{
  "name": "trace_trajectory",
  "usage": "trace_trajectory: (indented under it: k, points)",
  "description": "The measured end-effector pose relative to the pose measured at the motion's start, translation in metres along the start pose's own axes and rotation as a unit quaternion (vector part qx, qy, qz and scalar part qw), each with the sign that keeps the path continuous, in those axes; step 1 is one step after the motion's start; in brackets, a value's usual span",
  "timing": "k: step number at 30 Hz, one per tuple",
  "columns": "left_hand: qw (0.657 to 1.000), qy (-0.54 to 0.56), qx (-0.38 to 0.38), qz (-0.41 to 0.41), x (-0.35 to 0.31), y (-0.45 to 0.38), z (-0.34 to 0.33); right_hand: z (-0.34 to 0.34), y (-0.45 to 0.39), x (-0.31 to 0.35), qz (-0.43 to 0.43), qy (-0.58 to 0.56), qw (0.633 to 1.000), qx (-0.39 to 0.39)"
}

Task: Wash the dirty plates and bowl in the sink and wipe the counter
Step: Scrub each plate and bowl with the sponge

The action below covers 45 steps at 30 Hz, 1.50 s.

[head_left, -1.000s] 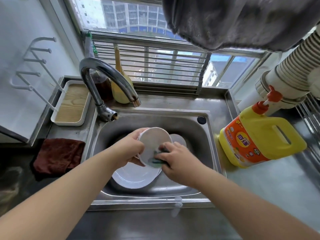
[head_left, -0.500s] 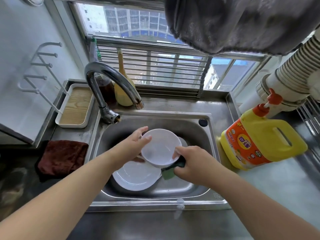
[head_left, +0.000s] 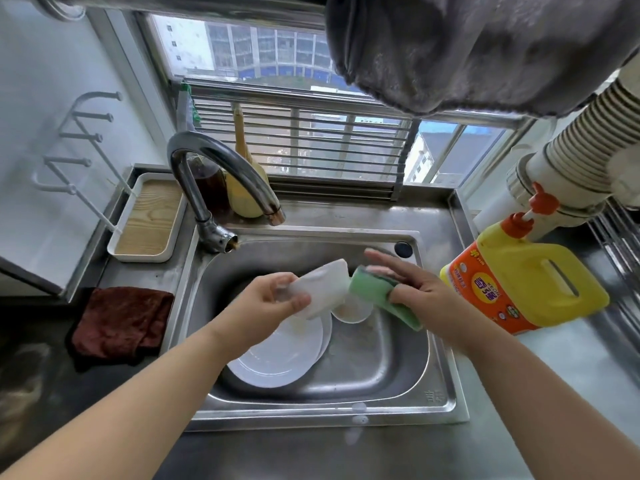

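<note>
Over the sink (head_left: pixel 429 344), the left hand (head_left: pixel 266 306) grips the bowl (head_left: pixel 320 289) while the right hand (head_left: pixel 419 292), fingers spread, thumb-pinches the sponge (head_left: pixel 377 296) at its right; scrubbing's on, rinsing probably next, plates (head_left: pixel 277 355) wait below.

Sink (head_left: pixel 377 372) basin: right half of the floor is bare steel, open to reach from above; left half taken by stacked plates (head_left: pixel 277 355), with a smaller dish (head_left: pixel 351 311) behind them; mid-air over the basin is filled by the left hand (head_left: pixel 266 303) holding a bowl (head_left: pixel 320 289) and the right hand (head_left: pixel 415 289) with a sponge (head_left: pixel 381 296), the two nearly touching; faucet (head_left: pixel 221 168) arches over the back-left corner, blocking approach there; bottles (head_left: pixel 242 188) crowd behind it; yellow jug (head_left: pixel 526 282) stands on the bench just beside the sink's right rim; tray (head_left: pixel 149 220) and dark red cloth (head_left: pixel 121 323) occupy the left bench; front bench strip crossed by both forearms; grey cloth (head_left: pixel 485 46) hangs overhead at the back.
</note>
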<state>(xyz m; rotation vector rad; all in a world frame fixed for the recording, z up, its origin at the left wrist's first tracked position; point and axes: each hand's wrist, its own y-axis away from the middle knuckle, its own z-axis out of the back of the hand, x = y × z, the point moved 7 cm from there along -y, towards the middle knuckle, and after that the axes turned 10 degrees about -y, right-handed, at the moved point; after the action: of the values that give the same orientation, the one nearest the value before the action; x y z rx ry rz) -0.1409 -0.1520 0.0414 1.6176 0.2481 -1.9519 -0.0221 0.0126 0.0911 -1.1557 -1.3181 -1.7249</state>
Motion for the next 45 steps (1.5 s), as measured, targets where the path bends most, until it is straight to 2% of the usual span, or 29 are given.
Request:
trace_trajectory:
  k: [2,4,6,8,9,11,13,17,18,20,22,23,25,27,28,30,31,32,33,35,37,38,39,40,41,42,44,45]
  points:
    - [0.997,0.066,-0.014,0.030,0.001,0.001,-0.008,-0.005,-0.001,-0.001,0.034,0.040,0.997,-0.051]
    - [0.993,0.106,-0.029,0.054,0.000,-0.001,-0.021,-0.026,-0.004,-0.005,0.061,0.161,0.981,-0.088]
    - [0.990,0.108,-0.054,0.065,0.002,-0.001,-0.030,-0.057,-0.006,-0.004,0.111,0.310,0.936,-0.122]
    - [0.990,0.106,-0.074,0.060,0.001,0.001,-0.033,-0.070,-0.008,-0.001,0.177,0.369,0.895,-0.176]
    - [0.988,0.115,-0.081,0.056,0.001,0.002,-0.033,-0.063,-0.015,-0.003,0.177,0.359,0.894,-0.202]
    - [0.985,0.138,-0.090,0.051,-0.005,0.006,-0.030,-0.032,-0.038,-0.014,0.105,0.263,0.930,-0.236]
    - [0.985,0.133,-0.096,0.044,-0.010,0.006,-0.026,-0.021,-0.043,-0.018,0.095,0.190,0.944,-0.251]
    - [0.988,0.110,-0.103,0.032,-0.012,0.003,-0.022,-0.080,-0.016,0.004,0.222,0.316,0.901,-0.195]
    - [0.987,0.122,-0.102,0.036,-0.010,0.004,-0.024,-0.079,-0.020,0.002,0.219,0.317,0.903,-0.188]
    - [0.982,0.153,-0.105,0.042,-0.008,0.008,-0.026,-0.046,-0.047,-0.008,0.133,0.212,0.946,-0.208]
    - [0.978,0.174,-0.104,0.046,-0.007,0.008,-0.026,-0.025,-0.056,-0.016,0.082,0.136,0.959,-0.237]
    - [0.978,0.179,-0.102,0.045,-0.008,0.007,-0.026,-0.032,-0.048,-0.012,0.088,0.159,0.954,-0.238]
    - [0.976,0.186,-0.102,0.048,-0.009,0.004,-0.027,-0.065,-0.027,0.004,0.162,0.256,0.928,-0.214]
    - [0.974,0.198,-0.101,0.052,-0.009,0.005,-0.029,-0.082,-0.018,0.013,0.221,0.302,0.907,-0.193]
    - [0.972,0.205,-0.099,0.050,-0.009,0.005,-0.030,-0.072,-0.027,0.010,0.204,0.285,0.915,-0.202]
    - [0.967,0.233,-0.096,0.044,-0.010,0.007,-0.030,-0.032,-0.050,-0.005,0.103,0.119,0.960,-0.231]
    - [0.962,0.251,-0.095,0.042,-0.011,0.007,-0.029,-0.018,-0.056,-0.014,0.059,0.034,0.971,-0.231]
    - [0.956,0.274,-0.094,0.044,-0.011,0.006,-0.028,-0.012,-0.056,-0.019,0.039,-0.001,0.970,-0.242]
    - [0.947,0.303,-0.093,0.052,-0.010,0.005,-0.028,-0.015,-0.050,-0.017,0.040,0.020,0.967,-0.250]
    - [0.935,0.337,-0.089,0.067,-0.008,0.002,-0.029,-0.037,-0.036,-0.006,0.090,0.144,0.956,-0.238]
    - [0.939,0.328,-0.085,0.063,-0.009,0.002,-0.031,-0.061,-0.023,0.009,0.148,0.262,0.930,-0.211]
    - [0.939,0.328,-0.085,0.064,-0.009,0.002,-0.031,-0.060,-0.024,0.012,0.159,0.278,0.924,-0.207]
    - [0.936,0.335,-0.087,0.067,-0.008,0.003,-0.031,-0.049,-0.029,0.011,0.145,0.256,0.930,-0.219]
    - [0.932,0.344,-0.089,0.069,-0.010,0.003,-0.031,-0.033,-0.037,0.004,0.108,0.175,0.951,-0.231]
    - [0.929,0.352,-0.092,0.072,-0.012,0.003,-0.029,-0.020,-0.043,-0.004,0.055,0.061,0.970,-0.229]
    - [0.923,0.365,-0.094,0.074,-0.013,0.003,-0.028,-0.011,-0.046,-0.015,0.010,-0.052,0.972,-0.227]
    - [0.895,0.423,-0.111,0.087,-0.012,0.000,-0.029,-0.010,-0.043,-0.030,-0.024,-0.209,0.951,-0.225]
    - [0.866,0.472,-0.119,0.110,-0.009,-0.001,-0.031,-0.016,-0.039,-0.036,-0.011,-0.261,0.937,-0.231]
